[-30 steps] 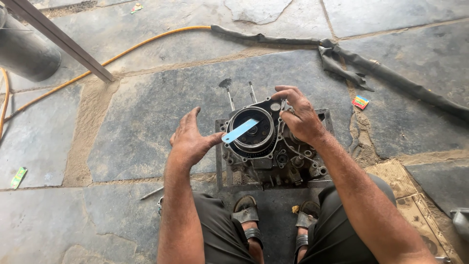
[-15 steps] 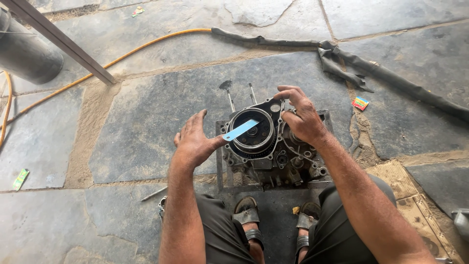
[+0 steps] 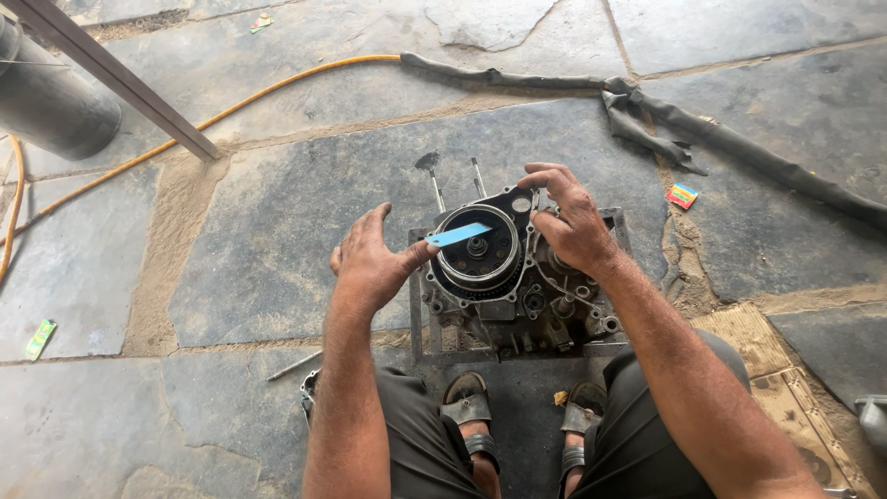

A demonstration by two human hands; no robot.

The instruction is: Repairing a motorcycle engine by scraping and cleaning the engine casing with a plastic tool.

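Stone floor (image 3: pixel 277 231): large grey slabs with sandy joints, carrying everything in view. A dark cylinder (image 3: pixel 51 111) stands at the upper left with a grey metal bar (image 3: pixel 120 88) slanting across it. A yellow hose (image 3: pixel 231 106) runs from the left edge toward the top centre, where it meets a long strip of dark rubber (image 3: pixel 702 139) that trails off to the right.

Engine casing (image 3: pixel 517 277): dark, greasy, seated in a small metal frame directly ahead of the person's sandalled feet. A round ring-shaped part (image 3: pixel 478 248) sits in its upper left face. Two thin rods project from the casing's far edge.

Right hand (image 3: pixel 573 222): resting on the casing's upper right edge, fingers curled over the rim in a loose grip.

Left hand (image 3: pixel 370 263): at the casing's left side, fingers spread open except the thumb and forefinger, which pinch one end of a blue strip (image 3: pixel 459 235). The strip lies tilted across the ring's upper left edge.

Minor items: a small coloured wrapper (image 3: pixel 683 195) right of the casing, a green wrapper (image 3: pixel 40 338) at the far left.
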